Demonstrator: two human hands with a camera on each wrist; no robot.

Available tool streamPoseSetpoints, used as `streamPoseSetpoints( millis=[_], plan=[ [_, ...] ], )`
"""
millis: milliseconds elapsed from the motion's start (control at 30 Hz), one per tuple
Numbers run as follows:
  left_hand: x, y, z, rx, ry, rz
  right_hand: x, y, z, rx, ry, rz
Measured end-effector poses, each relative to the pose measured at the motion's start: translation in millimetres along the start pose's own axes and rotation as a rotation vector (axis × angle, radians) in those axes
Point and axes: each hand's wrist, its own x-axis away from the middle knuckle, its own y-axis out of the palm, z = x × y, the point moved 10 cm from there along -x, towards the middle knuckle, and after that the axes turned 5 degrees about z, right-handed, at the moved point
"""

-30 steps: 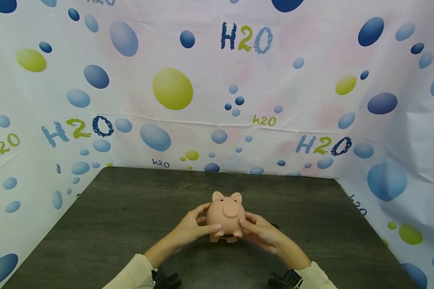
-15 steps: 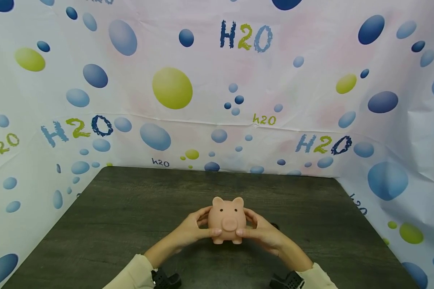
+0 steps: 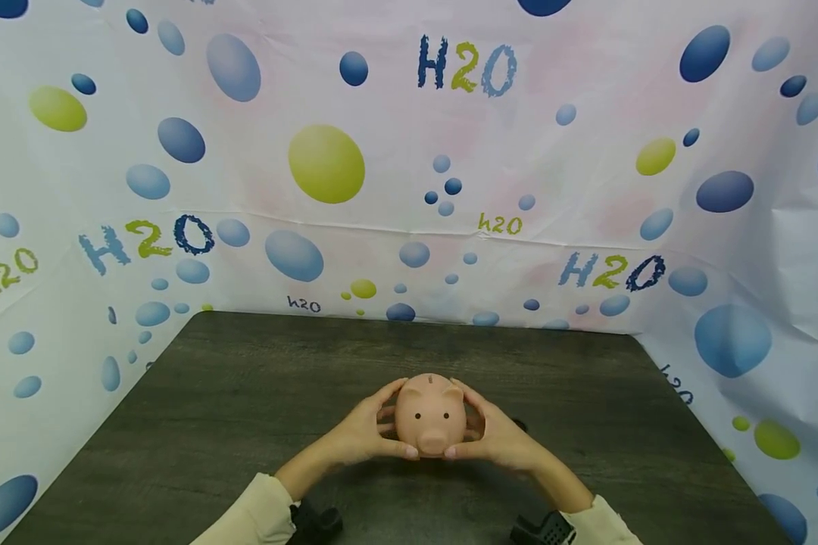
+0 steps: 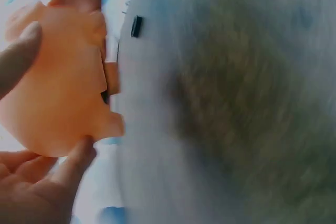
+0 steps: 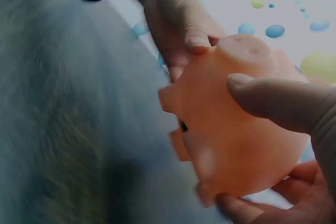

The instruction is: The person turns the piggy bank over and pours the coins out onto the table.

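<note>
My left hand [image 3: 364,430] and right hand [image 3: 503,433] curve round opposite flanks of the peach-pink, round-bellied, smooth piggy bank [image 3: 430,412], spread about as wide as its body, thumbs near the snout. It seems lifted just over the dark wood-grain table [image 3: 245,401]. A moment ago its snout faced up; now it tips down, so the coin slot [image 3: 430,379] shows on top and my handling has reached its upper side. Beyond hangs the white, bubble-printed cloth [image 3: 395,106].
</note>
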Motion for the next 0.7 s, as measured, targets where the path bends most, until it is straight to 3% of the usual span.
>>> streamPoseSetpoints(
  millis=[133,200,267,367,433,700],
  plan=[
    [3.7,-2.8,46.0,-0.240,0.270,0.079,5,-2,-42,0.258,-0.268,0.055],
    [6.0,-2.7,58.3,-0.276,0.337,0.101,9,0,-54,0.328,-0.361,0.080],
    [7.8,-1.6,55.1,-0.306,0.321,0.101,9,3,-50,0.373,-0.388,0.088],
    [5.8,0.3,25.0,-0.342,0.208,0.069,7,7,-26,0.366,-0.320,0.063],
    [6.1,1.2,12.8,-0.365,0.163,0.063,5,7,-12,0.356,-0.262,0.052],
    [4.1,2.2,9.6,-0.358,0.183,0.060,4,0,2,0.327,-0.181,0.077]
  ],
)
